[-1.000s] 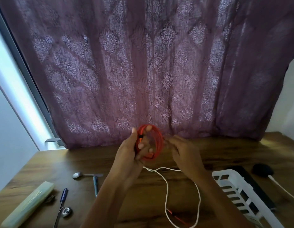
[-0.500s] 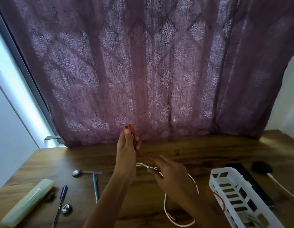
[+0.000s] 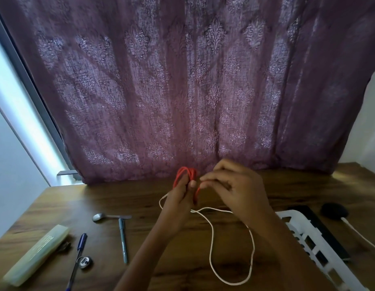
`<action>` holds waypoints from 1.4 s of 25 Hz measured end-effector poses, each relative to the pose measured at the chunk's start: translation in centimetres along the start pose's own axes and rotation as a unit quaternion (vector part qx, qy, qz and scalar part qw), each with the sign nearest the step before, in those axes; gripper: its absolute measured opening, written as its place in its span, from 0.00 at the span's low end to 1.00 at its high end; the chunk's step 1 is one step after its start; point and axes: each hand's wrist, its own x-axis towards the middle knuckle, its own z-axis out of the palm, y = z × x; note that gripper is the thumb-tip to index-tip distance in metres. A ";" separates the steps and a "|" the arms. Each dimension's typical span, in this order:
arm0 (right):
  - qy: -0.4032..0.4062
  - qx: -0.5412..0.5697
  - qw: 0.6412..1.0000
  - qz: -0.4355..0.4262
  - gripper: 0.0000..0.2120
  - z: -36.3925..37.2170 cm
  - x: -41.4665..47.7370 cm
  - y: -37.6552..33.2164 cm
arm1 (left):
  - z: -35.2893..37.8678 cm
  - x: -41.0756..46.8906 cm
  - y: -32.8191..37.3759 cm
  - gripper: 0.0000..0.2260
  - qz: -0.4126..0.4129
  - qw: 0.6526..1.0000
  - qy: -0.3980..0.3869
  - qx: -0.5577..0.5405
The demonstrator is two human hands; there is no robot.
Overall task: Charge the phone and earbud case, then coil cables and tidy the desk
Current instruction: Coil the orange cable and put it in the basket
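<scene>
1. White cable (image 3: 211,244) lies nearest me in one loose open loop on the desk (image 3: 140,198). It is not coiled, so I judge it is waiting its turn.
2. Left front: a pale-green translucent case (image 3: 37,255), a blue pen (image 3: 80,246), a small round metal piece (image 3: 84,261) I cannot identify, a grey pen (image 3: 122,238) and a spoon (image 3: 100,217) are scattered. None of this has been tidied yet.
3. Right front: the white plastic basket (image 3: 308,240) stands within reach, probably the bin for finished coils. A black flat slab (image 3: 321,227) lies just behind it. It may be the phone, but I cannot tell.
4. Behind the slab is a black rounded object (image 3: 333,212) with a white lead (image 3: 363,236) running up to it. I take it to be the earbud case on charge, though the plug itself is unclear.
5. Mid-field, raised above the desk: the left hand (image 3: 178,204) has its fingers wrapped through the orange cable (image 3: 182,173). It holds the bundled turns upright so they cannot spring apart.
6. The right hand (image 3: 235,190) has its fingers curled, with the fingertips (image 3: 201,184) pinching at the side of the coil. I judge it is tucking in the free end. Motion blur hides the exact strand.
7. Risk: easing the left grip before the end is tucked would let the coil spring open.
8. Far: a purple patterned curtain (image 3: 182,91) hangs behind the desk, with the window frame (image 3: 24,91) at its left.
</scene>
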 end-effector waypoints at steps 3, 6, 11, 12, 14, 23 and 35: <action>0.008 0.045 0.999 0.000 0.10 -0.8 1.4 0.8 | 0.2 -0.6 2.2 0.16 -0.051 0.995 -0.055 -0.073; 0.011 0.104 0.994 0.027 0.09 -0.8 2.1 1.5 | -0.2 -0.9 4.5 0.21 -0.074 0.979 -0.109 -0.154; 0.024 0.181 0.980 0.079 0.03 0.5 1.7 2.4 | -0.9 -0.2 4.1 0.23 -0.088 0.940 -0.154 -0.293; 0.026 0.191 0.978 0.086 0.04 0.8 1.6 2.5 | -1.0 -0.2 4.2 0.23 -0.092 0.928 -0.158 -0.325; 0.040 0.208 0.970 0.119 0.08 1.1 1.2 2.6 | -1.5 -0.1 4.4 0.21 -0.104 0.893 -0.149 -0.412; -0.035 0.003 0.988 0.148 0.14 4.7 -3.1 2.3 | -3.5 1.6 4.2 0.20 -0.072 0.825 0.015 -0.560; -0.049 -0.148 0.982 -0.108 0.12 2.7 -3.0 -0.9 | -3.1 0.6 1.2 0.10 -0.065 0.977 0.143 -0.146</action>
